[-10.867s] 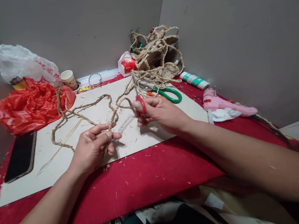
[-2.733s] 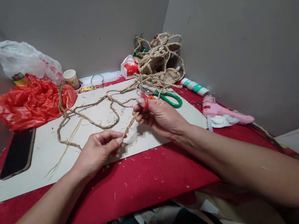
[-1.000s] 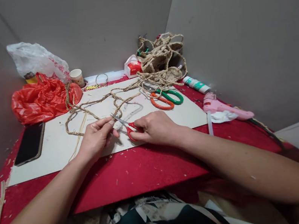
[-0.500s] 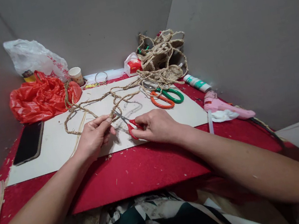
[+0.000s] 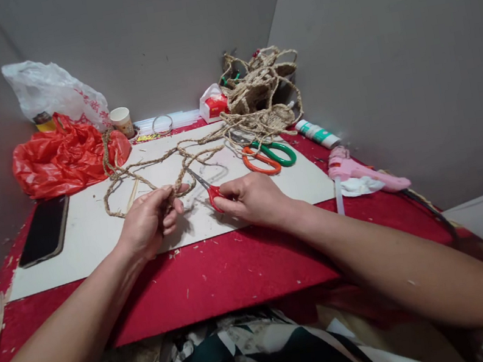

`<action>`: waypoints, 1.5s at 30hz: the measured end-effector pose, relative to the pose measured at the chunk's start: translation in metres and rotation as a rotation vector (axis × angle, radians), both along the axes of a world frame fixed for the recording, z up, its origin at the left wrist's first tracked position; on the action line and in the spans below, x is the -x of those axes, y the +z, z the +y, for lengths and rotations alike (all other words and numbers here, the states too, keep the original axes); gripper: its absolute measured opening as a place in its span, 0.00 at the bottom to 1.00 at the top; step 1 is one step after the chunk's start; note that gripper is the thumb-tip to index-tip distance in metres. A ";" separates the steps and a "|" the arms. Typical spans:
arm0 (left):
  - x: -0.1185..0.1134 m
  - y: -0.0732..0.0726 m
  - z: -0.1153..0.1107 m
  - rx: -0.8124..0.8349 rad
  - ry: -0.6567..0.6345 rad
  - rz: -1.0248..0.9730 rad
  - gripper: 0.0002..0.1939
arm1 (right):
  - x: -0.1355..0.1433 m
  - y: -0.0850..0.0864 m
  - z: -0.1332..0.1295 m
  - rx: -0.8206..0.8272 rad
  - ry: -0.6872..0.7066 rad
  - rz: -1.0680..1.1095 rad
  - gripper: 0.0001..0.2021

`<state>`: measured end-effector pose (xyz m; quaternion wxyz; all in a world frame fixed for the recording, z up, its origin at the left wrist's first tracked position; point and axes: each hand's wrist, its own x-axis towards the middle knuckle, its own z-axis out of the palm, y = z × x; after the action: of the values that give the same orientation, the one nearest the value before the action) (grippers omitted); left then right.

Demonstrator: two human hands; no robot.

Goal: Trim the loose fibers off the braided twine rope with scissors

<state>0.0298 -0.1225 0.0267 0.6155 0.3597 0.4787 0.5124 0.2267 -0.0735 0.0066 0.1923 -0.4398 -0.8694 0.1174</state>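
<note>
My left hand (image 5: 148,218) pinches the braided straw rope (image 5: 180,182) between thumb and fingers, above the white board (image 5: 87,231). To its right, my right hand (image 5: 251,198) grips the red handles of small scissors (image 5: 204,185). The blades look closed and point up and left, with their tip close beside the rope. Loops of the same rope lie over the board behind my left hand and run back to a large tangled heap of rope (image 5: 260,88).
Larger scissors with orange and green handles (image 5: 282,154) lie at the board's right. Around it are a phone (image 5: 45,231), red plastic bag (image 5: 66,158), paper cup (image 5: 121,122), tissue pack (image 5: 213,105), white-green roll (image 5: 317,133) and pink glue gun (image 5: 360,170).
The small scissors' handles and blades have come together, and the tip has shifted slightly up and right. My left hand has turned a little with the rope in its fingers.
</note>
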 end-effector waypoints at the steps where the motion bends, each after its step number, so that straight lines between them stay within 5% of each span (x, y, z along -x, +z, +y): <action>1: 0.000 0.000 0.000 0.006 0.003 -0.008 0.11 | 0.000 0.000 0.000 0.010 0.005 0.030 0.17; 12: 0.004 -0.008 0.004 -0.043 0.070 0.082 0.10 | -0.002 0.005 -0.007 0.023 0.083 0.035 0.18; 18: 0.004 -0.011 0.006 -0.075 0.177 0.144 0.09 | 0.000 0.008 -0.014 -0.123 0.066 -0.161 0.18; 33: 0.000 -0.011 0.003 -0.070 0.159 0.203 0.08 | 0.001 0.006 -0.015 -0.224 0.061 -0.399 0.19; 39: 0.000 -0.009 0.004 -0.072 0.175 0.180 0.09 | -0.001 0.000 -0.009 -0.188 0.089 -0.280 0.18; 45: 0.002 -0.008 0.004 -0.113 0.170 0.184 0.08 | 0.000 -0.005 -0.005 0.153 0.136 0.116 0.16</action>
<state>0.0276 -0.1184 0.0191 0.5022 0.3977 0.5322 0.5536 0.2269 -0.0785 0.0018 0.1999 -0.3855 -0.8731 0.2215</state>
